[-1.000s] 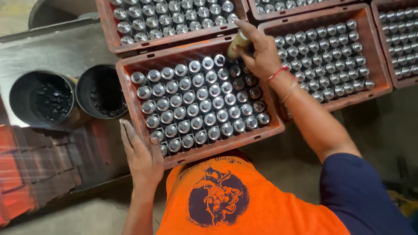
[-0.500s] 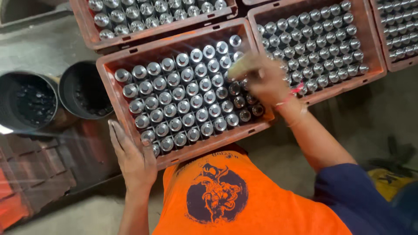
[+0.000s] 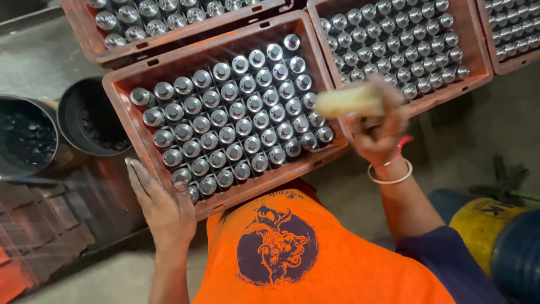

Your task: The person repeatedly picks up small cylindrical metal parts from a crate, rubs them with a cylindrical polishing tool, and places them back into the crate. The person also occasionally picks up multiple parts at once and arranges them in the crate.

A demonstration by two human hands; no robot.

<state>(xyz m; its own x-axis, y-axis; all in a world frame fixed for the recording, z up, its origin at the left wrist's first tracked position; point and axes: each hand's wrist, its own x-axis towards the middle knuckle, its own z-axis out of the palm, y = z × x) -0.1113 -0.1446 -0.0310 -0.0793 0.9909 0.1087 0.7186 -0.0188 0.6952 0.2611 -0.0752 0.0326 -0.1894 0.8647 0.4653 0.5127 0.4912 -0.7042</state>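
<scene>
An orange plastic crate [image 3: 169, 67] full of several upright shiny metal cylinders [image 3: 236, 124] sits in front of me. My left hand [image 3: 163, 208] lies flat against the crate's near left corner, fingers straight, holding nothing. My right hand [image 3: 379, 132] hovers over the crate's right edge, gripping a pale, cream-coloured brush-like object [image 3: 349, 101] that is blurred by motion. A red thread and a white bangle circle that wrist.
More orange crates of metal cylinders stand behind [image 3: 90, 45] and to the right [image 3: 478, 73]. Two dark round buckets [image 3: 73, 121] with small dark pieces stand at the left. A yellow and blue drum [image 3: 495, 231] is at the lower right. Reddish boards lie at lower left.
My right hand has drawn back with the pale object from the crate's far right corner to its near right edge. My left hand stays at the near left corner.
</scene>
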